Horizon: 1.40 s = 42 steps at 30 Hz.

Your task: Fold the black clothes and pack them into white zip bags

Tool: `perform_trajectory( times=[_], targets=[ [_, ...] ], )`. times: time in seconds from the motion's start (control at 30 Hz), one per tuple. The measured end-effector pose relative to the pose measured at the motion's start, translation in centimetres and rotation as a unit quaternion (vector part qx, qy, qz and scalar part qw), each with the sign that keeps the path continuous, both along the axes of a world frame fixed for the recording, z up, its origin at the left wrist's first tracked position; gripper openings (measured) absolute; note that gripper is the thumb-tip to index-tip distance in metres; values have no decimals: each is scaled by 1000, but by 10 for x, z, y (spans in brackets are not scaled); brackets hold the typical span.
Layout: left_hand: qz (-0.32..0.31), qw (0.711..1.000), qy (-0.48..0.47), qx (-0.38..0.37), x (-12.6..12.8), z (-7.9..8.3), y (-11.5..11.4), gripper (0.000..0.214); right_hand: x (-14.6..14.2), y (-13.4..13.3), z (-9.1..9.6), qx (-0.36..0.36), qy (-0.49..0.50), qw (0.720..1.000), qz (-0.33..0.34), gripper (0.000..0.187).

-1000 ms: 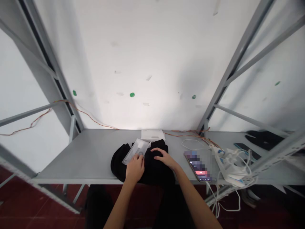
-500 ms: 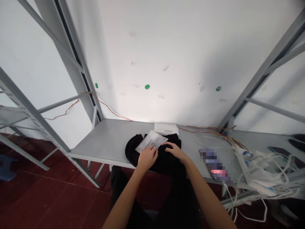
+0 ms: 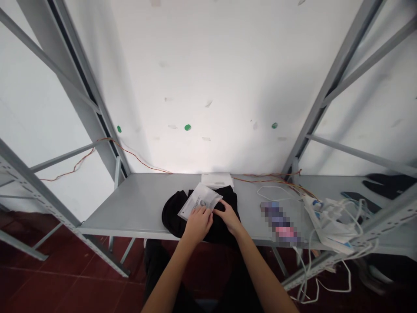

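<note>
A flat translucent plastic pouch (image 3: 192, 202) with dark printing lies aslant on a folded black cloth item (image 3: 171, 213) at the shelf's front edge. Curled over the pouch's near side are the fingers of my left hand (image 3: 199, 224), closed on it. My right hand (image 3: 229, 217) is at the pouch's right edge, thumb and forefinger closed about that edge; the exact fingertip contact is partly hidden. Black cloth shows beneath both hands and hangs over the front edge.
Behind the cloth, a white flat box (image 3: 217, 179) sits against the wall on the grey metal shelf (image 3: 130, 204). A pixelated phone (image 3: 282, 224) lies to the right, beside tangled white cables and a power strip (image 3: 332, 226). Metal posts frame both sides.
My right hand has shifted inward from the black cloth to the pouch's right edge. My left hand stays on the pouch. The camera view has tilted and turned slightly.
</note>
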<state>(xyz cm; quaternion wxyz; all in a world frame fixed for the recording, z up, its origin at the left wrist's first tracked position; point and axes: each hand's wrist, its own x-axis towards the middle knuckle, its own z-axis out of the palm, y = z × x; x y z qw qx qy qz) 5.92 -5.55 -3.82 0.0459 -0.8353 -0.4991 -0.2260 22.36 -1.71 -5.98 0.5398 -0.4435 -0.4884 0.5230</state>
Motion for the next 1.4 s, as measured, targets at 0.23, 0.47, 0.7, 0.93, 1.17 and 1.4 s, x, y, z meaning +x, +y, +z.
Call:
perform_trajectory(
  times=[0.23,0.47,0.7,0.93,1.17,1.4],
  targets=[
    [-18,999,-14,40,-5,-4,8,22,-20,6,-14,-30,137,988,-63,55],
    [-20,997,-11,74,2,-6,7,18,-36,20,-14,-26,184,978,-97,49],
    [-1,995,-15,95,6,-16,9,17,-48,14,-19,-34,213,964,-154,48],
    [-28,996,-62,50,19,-29,-3,17,-49,20,-21,-59,188,973,-118,36],
    [-74,983,-160,-42,-18,-22,-4,62,-19,18,-22,-48,95,994,13,55],
    [-112,970,-204,68,-27,-50,-5,29,-6,25,-28,8,-139,990,-25,46]
  ],
)
